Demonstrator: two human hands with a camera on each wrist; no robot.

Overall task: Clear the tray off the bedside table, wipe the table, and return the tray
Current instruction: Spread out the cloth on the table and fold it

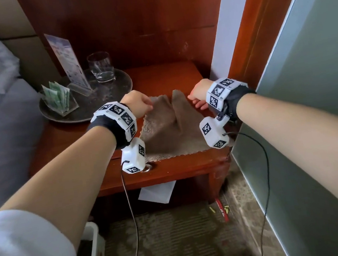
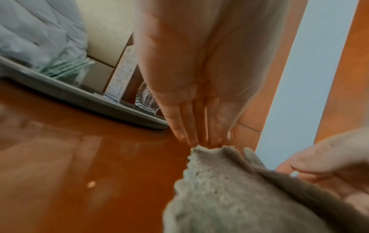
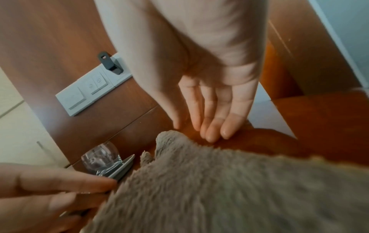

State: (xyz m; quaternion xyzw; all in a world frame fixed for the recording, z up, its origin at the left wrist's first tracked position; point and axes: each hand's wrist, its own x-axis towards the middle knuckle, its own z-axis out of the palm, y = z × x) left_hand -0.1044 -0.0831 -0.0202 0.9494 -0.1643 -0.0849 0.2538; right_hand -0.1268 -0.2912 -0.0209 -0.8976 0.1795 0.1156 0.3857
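Both the left hand point(image 1: 137, 105) and right hand point(image 1: 199, 98) hovered with straight, released fingers over the grey-brown fleecy cloth point(image 1: 167, 128); best first lift away the round grey metal tray point(image 1: 103, 107) at ten o'clock.

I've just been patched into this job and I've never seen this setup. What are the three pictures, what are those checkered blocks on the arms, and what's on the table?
No machine here: a person works bare-handed. The checkered blocks are wrist-worn tracking bands and cameras. The wide picture comes from a head camera; the two close ones look along each wrist at the fingers.

On the bedside table lie a grey-brown cloth and a round tray carrying a glass, a sign stand and a holder of green packets.

The left hand and right hand, fingers straight, are at the cloth's far corners. Neither grips anything.
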